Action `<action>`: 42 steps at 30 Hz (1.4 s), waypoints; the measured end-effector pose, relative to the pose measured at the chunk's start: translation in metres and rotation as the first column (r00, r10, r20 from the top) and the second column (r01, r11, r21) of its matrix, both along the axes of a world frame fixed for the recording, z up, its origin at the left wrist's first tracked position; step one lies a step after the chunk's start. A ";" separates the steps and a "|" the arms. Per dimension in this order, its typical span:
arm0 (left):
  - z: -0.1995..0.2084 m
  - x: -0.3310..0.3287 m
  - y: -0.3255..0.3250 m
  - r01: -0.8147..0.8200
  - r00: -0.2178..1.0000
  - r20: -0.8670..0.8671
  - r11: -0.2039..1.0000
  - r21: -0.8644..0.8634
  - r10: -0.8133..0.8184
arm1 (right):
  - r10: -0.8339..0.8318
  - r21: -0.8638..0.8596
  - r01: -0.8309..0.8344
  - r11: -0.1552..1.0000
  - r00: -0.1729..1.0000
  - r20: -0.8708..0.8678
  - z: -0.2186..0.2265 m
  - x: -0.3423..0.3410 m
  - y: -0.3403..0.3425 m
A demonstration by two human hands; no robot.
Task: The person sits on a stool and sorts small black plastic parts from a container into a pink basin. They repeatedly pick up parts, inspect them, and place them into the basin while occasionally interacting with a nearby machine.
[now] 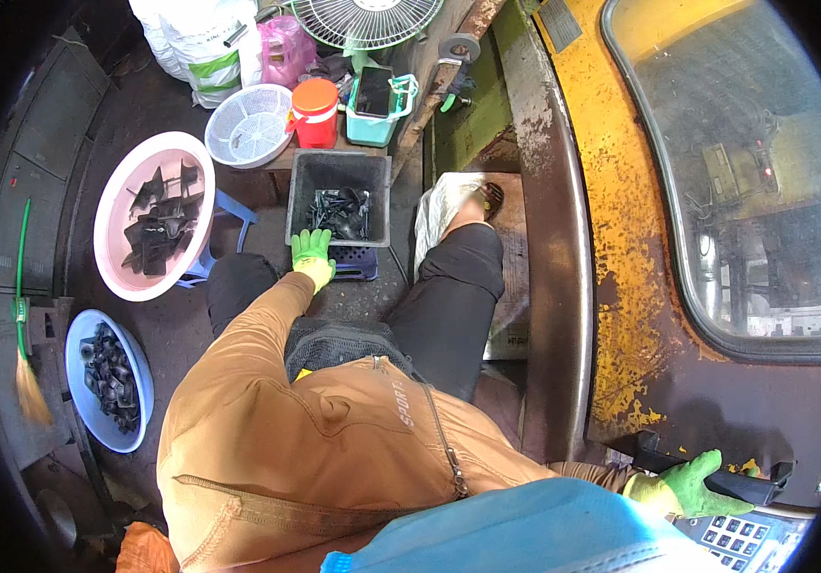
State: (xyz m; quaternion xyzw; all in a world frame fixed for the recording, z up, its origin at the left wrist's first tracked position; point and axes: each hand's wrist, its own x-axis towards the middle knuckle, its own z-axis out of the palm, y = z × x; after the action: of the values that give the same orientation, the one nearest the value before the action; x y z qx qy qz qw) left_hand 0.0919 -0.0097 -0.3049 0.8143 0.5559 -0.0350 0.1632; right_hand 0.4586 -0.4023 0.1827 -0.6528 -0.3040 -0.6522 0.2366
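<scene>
My left hand (312, 256), in a green and yellow glove, rests with fingers stretched out at the near rim of a dark grey bin (291, 196). Small black parts (339, 212) lie inside that bin. Far to the right, my right hand (697, 485) wears a matching glove. Its thumb is raised and its fingers are extended, beside the black door handle (764, 489) of a yellow machine (625, 315); whether it touches the handle I cannot tell. A control panel with buttons (737, 537) sits just below that hand.
On the left stand a pink basin (105, 229) of black pieces and a blue basin (143, 382) of smaller black parts. A white basket (250, 122), red jug (315, 113), teal container (372, 130) and fan (367, 19) are ahead. A broom (30, 382) leans left.
</scene>
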 end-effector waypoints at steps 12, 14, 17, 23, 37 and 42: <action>0.003 -0.001 0.000 0.014 1.000 0.013 0.999 0.031 -0.015 | -0.101 -0.043 0.100 0.994 0.995 0.000 0.004 -0.028 0.026; 0.001 -0.001 0.000 0.011 1.000 0.019 0.999 0.033 -0.012 | -0.048 -0.066 0.049 0.997 0.999 0.016 0.005 -0.029 0.028; 0.002 -0.002 0.000 0.008 0.999 0.049 1.000 0.030 -0.010 | -0.048 -0.064 0.050 0.997 0.998 0.026 0.006 -0.032 0.029; 0.008 0.000 0.001 0.012 1.000 -0.014 1.000 -0.007 -0.012 | -0.055 -0.037 0.056 0.998 0.998 0.031 0.006 -0.031 0.031; 0.016 0.001 0.001 0.012 0.998 -0.060 0.998 -0.062 -0.016 | -0.002 0.007 0.002 1.000 0.998 0.060 0.004 -0.031 0.032; 0.008 0.001 -0.001 0.012 0.999 -0.048 0.999 -0.033 -0.013 | -0.032 0.010 0.031 0.999 0.996 0.087 0.004 -0.031 0.033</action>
State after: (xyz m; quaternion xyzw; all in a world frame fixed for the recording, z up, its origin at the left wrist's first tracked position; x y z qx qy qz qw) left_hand 0.0931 -0.0109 -0.2970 0.8139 0.5539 -0.0647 0.1630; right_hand 0.4272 -0.3697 0.1871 -0.6274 -0.3007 -0.6851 0.2157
